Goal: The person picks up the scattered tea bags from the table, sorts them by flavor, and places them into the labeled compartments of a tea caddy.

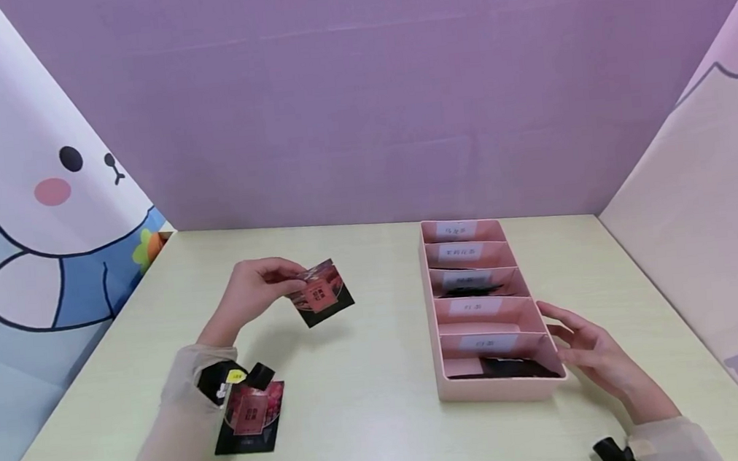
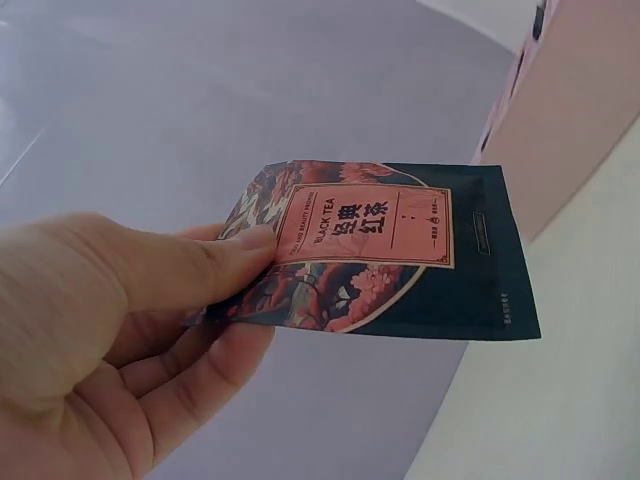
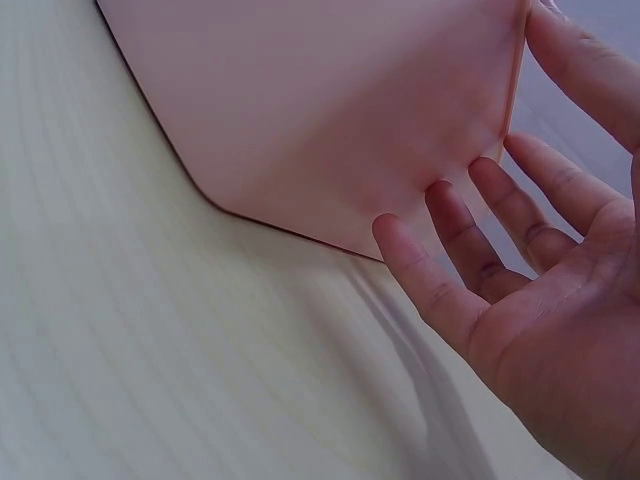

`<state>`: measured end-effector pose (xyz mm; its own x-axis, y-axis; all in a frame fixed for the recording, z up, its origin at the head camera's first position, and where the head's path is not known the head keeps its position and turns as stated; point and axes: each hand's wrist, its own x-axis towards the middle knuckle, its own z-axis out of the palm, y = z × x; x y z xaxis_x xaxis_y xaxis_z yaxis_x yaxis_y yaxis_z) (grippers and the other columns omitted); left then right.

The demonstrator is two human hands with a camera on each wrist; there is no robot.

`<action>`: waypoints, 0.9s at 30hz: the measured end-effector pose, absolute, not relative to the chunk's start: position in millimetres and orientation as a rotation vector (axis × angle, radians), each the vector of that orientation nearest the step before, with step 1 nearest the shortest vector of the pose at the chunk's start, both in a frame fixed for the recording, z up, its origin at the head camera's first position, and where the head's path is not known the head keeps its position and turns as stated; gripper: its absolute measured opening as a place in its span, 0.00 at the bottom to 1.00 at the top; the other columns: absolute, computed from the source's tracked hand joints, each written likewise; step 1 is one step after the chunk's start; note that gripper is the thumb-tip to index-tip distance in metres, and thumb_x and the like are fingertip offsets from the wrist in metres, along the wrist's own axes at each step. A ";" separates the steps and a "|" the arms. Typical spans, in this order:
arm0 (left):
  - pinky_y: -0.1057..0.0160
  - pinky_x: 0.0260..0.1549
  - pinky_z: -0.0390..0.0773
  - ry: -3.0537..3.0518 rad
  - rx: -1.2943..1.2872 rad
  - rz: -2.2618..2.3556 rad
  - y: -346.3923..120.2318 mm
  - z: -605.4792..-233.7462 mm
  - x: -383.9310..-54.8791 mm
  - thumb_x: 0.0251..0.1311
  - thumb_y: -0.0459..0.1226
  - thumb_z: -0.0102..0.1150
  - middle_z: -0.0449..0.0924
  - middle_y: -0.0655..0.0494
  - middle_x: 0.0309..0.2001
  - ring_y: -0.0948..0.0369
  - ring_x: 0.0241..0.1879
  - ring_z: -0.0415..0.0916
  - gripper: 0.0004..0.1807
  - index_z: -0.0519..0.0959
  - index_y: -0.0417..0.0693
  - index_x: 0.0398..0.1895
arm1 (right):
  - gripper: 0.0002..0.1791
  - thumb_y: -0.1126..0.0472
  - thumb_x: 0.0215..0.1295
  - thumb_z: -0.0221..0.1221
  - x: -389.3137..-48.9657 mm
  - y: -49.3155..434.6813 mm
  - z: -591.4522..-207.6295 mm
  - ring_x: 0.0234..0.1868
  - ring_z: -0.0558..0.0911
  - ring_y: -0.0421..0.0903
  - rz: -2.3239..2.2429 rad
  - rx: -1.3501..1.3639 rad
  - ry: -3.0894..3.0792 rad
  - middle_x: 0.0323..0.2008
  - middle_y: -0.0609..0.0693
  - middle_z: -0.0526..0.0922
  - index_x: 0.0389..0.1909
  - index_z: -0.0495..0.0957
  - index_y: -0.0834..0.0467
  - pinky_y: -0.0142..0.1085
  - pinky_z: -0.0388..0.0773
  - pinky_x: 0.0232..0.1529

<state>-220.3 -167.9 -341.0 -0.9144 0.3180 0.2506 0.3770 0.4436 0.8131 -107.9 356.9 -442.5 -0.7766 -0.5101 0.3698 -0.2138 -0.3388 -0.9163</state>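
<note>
Head view shows the left hand (image 1: 252, 290) pinching a dark square black-tea sachet with a pink label (image 1: 322, 293) above the table, not yet filed. The right hand (image 1: 593, 353), fingers spread, steadies the pink plastic five-compartment organiser box (image 1: 498, 387); another sachet (image 1: 250, 416) waits.

**Soft, even light; wrist views partly blurred**

The head view is bright and evenly lit, with faint shadows on the desk (image 1: 371, 406) below and beside the left hand (image 1: 252, 288). Straight edges bow toward the frame corners. In the left wrist view the near palm is soft and the background washes out. In the right wrist view the right hand (image 3: 545, 290) casts a diffuse shadow toward the wrist.
</note>
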 end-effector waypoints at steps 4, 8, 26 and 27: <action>0.56 0.34 0.83 -2.608 -0.653 -1.539 -153.1 -337.8 -219.5 0.57 0.29 0.70 0.87 0.48 0.36 0.58 0.32 0.83 0.10 0.86 0.38 0.42 | 0.37 0.83 0.67 0.46 -108.3 356.4 -442.2 0.65 0.72 0.42 -2.227 -0.945 1.680 0.73 0.47 0.64 0.76 0.54 0.64 0.34 0.74 0.58; 0.50 0.35 0.83 -2.602 -0.686 -1.554 -135.9 -333.9 -217.2 0.57 0.29 0.70 0.87 0.49 0.35 0.58 0.32 0.83 0.10 0.87 0.39 0.42 | 0.37 0.83 0.68 0.46 -108.7 356.9 -441.8 0.65 0.72 0.42 -2.226 -0.937 1.687 0.73 0.47 0.64 0.76 0.54 0.63 0.33 0.74 0.58; 0.63 0.31 0.82 -2.502 -0.886 -1.668 -52.2 -325.9 -208.8 0.54 0.30 0.72 0.87 0.53 0.33 0.63 0.30 0.82 0.07 0.88 0.40 0.38 | 0.37 0.84 0.67 0.45 -108.1 356.7 -443.0 0.65 0.72 0.43 -2.228 -0.972 1.668 0.72 0.48 0.65 0.76 0.54 0.64 0.33 0.74 0.58; 0.63 0.31 0.82 -2.501 -0.892 -1.678 -47.9 -326.1 -208.2 0.55 0.30 0.72 0.87 0.53 0.33 0.63 0.30 0.82 0.07 0.88 0.40 0.37 | 0.37 0.84 0.67 0.45 -107.9 356.7 -442.9 0.65 0.72 0.43 -2.229 -0.972 1.666 0.72 0.48 0.65 0.76 0.54 0.64 0.33 0.74 0.58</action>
